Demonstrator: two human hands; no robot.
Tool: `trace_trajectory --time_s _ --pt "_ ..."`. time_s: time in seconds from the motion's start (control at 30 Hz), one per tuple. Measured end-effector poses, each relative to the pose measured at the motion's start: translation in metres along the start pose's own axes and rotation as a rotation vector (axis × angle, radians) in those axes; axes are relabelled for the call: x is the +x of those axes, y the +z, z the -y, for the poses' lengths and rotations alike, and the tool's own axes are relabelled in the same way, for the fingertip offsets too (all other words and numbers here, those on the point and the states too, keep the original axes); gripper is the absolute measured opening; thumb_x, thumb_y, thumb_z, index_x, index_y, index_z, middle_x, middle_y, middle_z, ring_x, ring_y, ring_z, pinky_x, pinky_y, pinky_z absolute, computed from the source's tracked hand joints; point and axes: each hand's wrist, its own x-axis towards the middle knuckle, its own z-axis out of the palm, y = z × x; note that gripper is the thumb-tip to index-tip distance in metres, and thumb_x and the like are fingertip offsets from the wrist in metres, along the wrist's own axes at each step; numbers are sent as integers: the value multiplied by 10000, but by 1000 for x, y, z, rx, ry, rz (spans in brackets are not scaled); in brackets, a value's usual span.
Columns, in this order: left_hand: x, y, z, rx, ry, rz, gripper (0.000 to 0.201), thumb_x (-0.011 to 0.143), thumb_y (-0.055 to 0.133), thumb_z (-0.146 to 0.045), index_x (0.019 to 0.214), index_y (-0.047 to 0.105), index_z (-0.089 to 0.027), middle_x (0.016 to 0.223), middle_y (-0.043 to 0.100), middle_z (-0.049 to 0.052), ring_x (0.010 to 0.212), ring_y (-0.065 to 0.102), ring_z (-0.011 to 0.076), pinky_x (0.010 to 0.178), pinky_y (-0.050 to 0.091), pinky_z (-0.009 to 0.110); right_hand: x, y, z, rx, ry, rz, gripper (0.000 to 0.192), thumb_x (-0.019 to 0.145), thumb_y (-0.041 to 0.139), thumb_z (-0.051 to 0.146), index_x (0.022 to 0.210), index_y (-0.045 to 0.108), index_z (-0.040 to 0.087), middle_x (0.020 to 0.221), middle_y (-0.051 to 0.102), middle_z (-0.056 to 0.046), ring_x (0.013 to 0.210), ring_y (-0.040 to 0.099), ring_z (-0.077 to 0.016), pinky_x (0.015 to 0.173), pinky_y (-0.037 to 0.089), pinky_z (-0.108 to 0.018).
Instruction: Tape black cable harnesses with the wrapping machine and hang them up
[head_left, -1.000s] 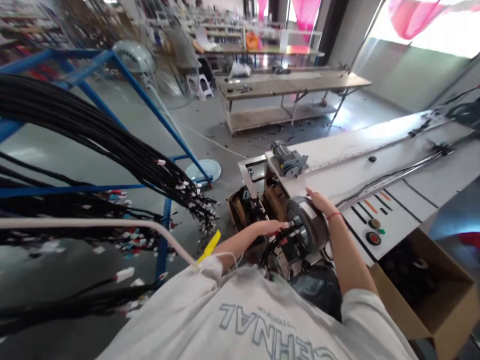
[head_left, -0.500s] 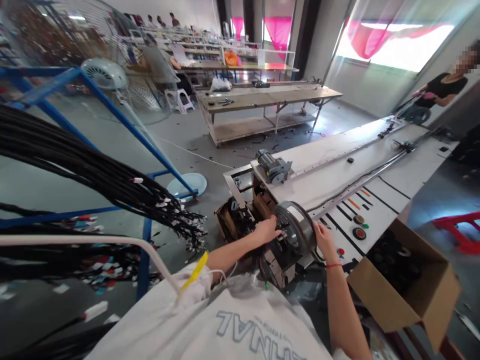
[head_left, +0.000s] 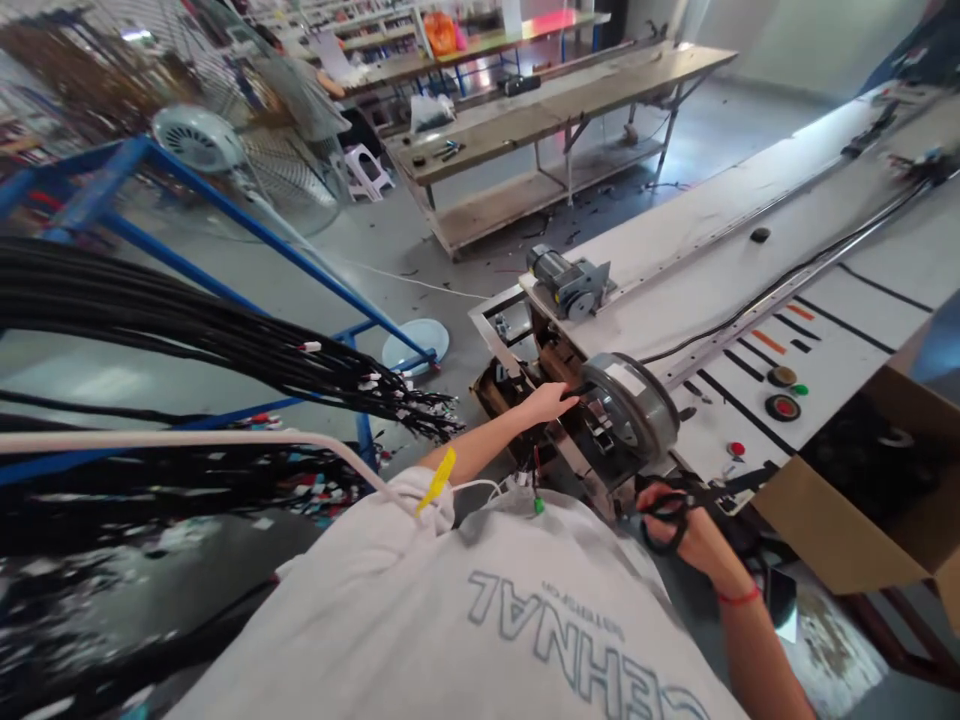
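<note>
A round grey motor drum [head_left: 631,400] sits at the near end of a long white conveyor table [head_left: 720,250]. My left hand [head_left: 551,401] rests against the drum's left face, fingers touching the parts there. My right hand [head_left: 686,525] is lower, below the table edge, with its fingers through the handles of black scissors [head_left: 667,505]. Black wires hang beneath the drum, and a green-tipped wire [head_left: 538,503] dangles near my shirt.
A blue rack [head_left: 225,215] on the left carries thick bundles of black cables [head_left: 187,350] with tagged ends. An open cardboard box [head_left: 870,490] stands at the right. Control buttons [head_left: 780,395] sit on the table. A standing fan [head_left: 202,140], wooden benches [head_left: 555,110] and a seated person lie beyond.
My right hand left the drum's right rim, dropped below the table edge and now grips the scissors. My left hand stays at the drum. The view tilted downward.
</note>
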Motion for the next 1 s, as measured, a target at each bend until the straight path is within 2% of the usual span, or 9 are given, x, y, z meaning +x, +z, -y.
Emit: trace_trajectory --time_s 0.1,0.23,0.33,0.4,0.53,0.7,0.8,0.9,1.0 --pt "-7 -3 -2 -40 1 -42 288 944 523 -341 1024 697 -126 987 729 103 921 682 229 816 518 295 12 51 21 306 -123 298 312 802 691 508 907 649 217 990 684 -130 940 643 -317 870 523 -447" --pt "-18 -18 -15 13 -32 -84 305 938 546 -378 1081 679 -144 1015 721 123 969 679 276 809 525 335 67 99 32 554 -3 492 623 686 726 740 906 636 164 959 688 -152 932 653 -298 879 518 -428" --pt "-24 -27 -24 73 -39 -78 305 938 555 -393 1098 658 -154 1044 710 136 1002 674 286 831 524 344 104 112 40 696 179 685 891 702 374 972 851 647 137 827 677 -152 795 661 -260 789 542 -395" --pt "-25 -29 -26 98 -41 -67 292 939 557 -387 1087 649 -152 1044 706 143 1006 673 285 843 521 343 112 113 46 714 235 694 921 773 211 951 781 639 136 751 663 -145 702 644 -228 698 544 -347" --pt "-19 -28 -21 76 -28 -33 282 949 548 -367 1093 632 -140 1065 703 146 1022 668 282 840 513 332 76 104 45 569 161 446 765 843 261 878 523 468 215 513 570 -96 450 500 -168 459 432 -263" --pt "-5 -26 -12 44 -25 134 297 977 484 -352 1055 627 -103 1053 700 151 960 667 251 781 489 284 12 59 15 271 -21 -151 610 884 410 741 609 548 215 684 653 -109 662 601 -244 654 491 -340" --pt "-5 -28 -11 32 -19 237 329 998 402 -339 1024 620 -95 1059 688 152 905 655 220 749 470 264 22 9 -4 -75 179 -460 577 824 395 727 578 530 223 580 575 -106 626 566 -266 683 473 -399" --pt "-12 -30 -9 -39 37 257 331 999 366 -335 922 606 -122 975 680 114 834 619 187 735 450 256 48 -40 -9 -351 394 -625 483 704 498 694 646 526 215 629 579 -130 681 556 -305 707 457 -448" --pt "-21 -28 -3 -297 34 318 361 990 381 -377 745 527 -156 704 586 34 632 526 137 621 416 245 53 -57 11 -392 267 -830 509 689 524 682 759 575 181 759 622 -150 746 566 -302 717 454 -430"
